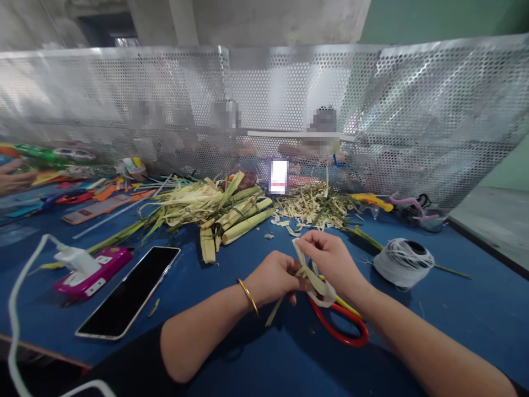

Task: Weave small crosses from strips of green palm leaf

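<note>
Between my two hands is a pale, folded strip of dried plant leaf (316, 281), looped at its lower right. My left hand (281, 275), with a gold bangle at the wrist, pinches the strip near its middle, and a thin tail hangs below the fingers. The fingers of my right hand (324, 251) are closed on the strip's upper end. Just beneath, red-handled scissors (351, 331) lie on the blue table, partly covered by the strip and my right wrist. A ball of white string (403, 264) sits to the right of my right forearm.
Leafy stalks (243, 215) and a heap of shredded husk (318, 204) lie ahead. On the left are a black-screened phone (130, 292) and a magenta power strip (93, 270) with a plugged-in charger. A perforated metal screen (285, 82) stands behind. Another person's hand (16, 177) shows far left.
</note>
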A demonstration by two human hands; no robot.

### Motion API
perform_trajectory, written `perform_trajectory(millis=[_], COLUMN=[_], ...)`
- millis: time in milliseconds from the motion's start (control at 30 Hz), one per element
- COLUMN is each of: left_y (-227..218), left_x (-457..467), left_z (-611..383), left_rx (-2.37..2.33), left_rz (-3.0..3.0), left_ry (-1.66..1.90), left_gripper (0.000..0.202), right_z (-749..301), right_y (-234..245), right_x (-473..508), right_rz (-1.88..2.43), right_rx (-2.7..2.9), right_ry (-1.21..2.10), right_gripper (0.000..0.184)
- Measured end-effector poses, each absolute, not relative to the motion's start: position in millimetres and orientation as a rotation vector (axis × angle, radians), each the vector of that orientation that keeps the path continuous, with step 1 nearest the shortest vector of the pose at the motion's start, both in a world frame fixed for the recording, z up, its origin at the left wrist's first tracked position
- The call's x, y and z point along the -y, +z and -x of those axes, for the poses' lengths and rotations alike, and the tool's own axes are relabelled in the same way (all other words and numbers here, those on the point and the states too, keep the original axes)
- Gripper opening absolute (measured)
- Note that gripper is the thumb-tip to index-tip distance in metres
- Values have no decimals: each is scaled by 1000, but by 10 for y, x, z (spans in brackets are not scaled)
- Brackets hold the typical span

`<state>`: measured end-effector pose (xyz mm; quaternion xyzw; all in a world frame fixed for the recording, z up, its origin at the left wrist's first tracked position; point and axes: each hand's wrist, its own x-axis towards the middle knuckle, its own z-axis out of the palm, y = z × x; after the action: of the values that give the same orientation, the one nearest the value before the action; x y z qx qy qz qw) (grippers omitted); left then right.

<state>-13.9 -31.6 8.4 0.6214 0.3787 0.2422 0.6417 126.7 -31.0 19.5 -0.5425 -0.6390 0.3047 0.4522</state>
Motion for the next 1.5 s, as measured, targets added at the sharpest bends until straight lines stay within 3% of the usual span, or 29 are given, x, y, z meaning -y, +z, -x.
perform_trajectory(millis=[333,567,933,1067,1233,1500], left_y=[141,189,232,236,212,248], left_x=[368,345,317,277,237,267], left_z=[140,185,231,243,254,244], left_rx=[-806,-759,-803,-841,-877,-889], left_rz=[-1415,-1356,-1242,-1159,-1102,-1101], left_ry=[423,469,500,577,654,595], left_gripper=[2,17,19,21,19,16], right_z=[-1326,-1395,-1516,-1617,-1660,-1701], right_y=[254,233,198,276,384,431], right_x=[243,190,91,115,232,231], right_rz=[1116,1065,1126,1239,1155,1064], right_rx=[1139,1116,1130,1385,2120,2263], right_ry=[915,843,960,932,1015,1028], right_gripper=[30,24,34,38,23,17])
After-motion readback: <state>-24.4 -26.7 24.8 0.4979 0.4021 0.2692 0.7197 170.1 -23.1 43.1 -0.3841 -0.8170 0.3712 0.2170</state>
